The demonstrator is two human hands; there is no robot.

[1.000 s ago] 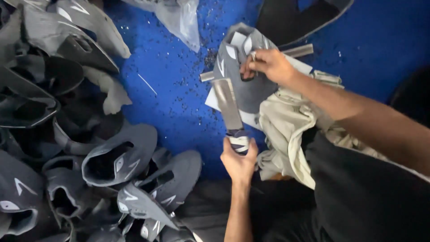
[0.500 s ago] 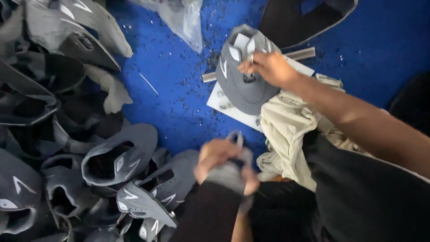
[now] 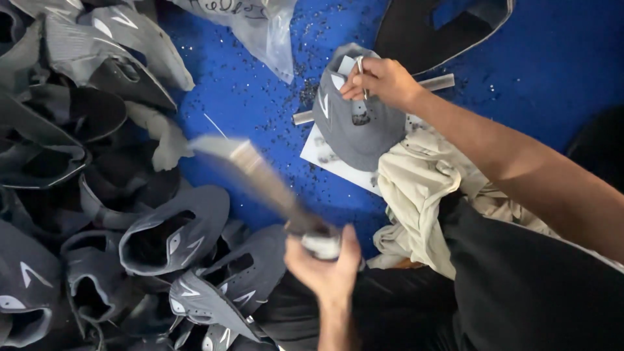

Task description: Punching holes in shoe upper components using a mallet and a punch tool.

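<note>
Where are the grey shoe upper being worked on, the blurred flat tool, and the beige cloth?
grey shoe upper (image 3: pixel 364 133): head view, its bare middle panel.
flat tool (image 3: pixel 260 175): head view, mid-blade, blurred.
beige cloth (image 3: pixel 422 195): head view, folded middle.

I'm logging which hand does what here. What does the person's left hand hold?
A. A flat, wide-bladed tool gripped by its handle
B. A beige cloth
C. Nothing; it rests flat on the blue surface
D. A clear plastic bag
A: the left hand is closed around the handle of a flat, wide-bladed tool, motion-blurred, raised over the blue surface, while the right hand presses a small thin metal piece on the grey fabric shoe upper.
</note>
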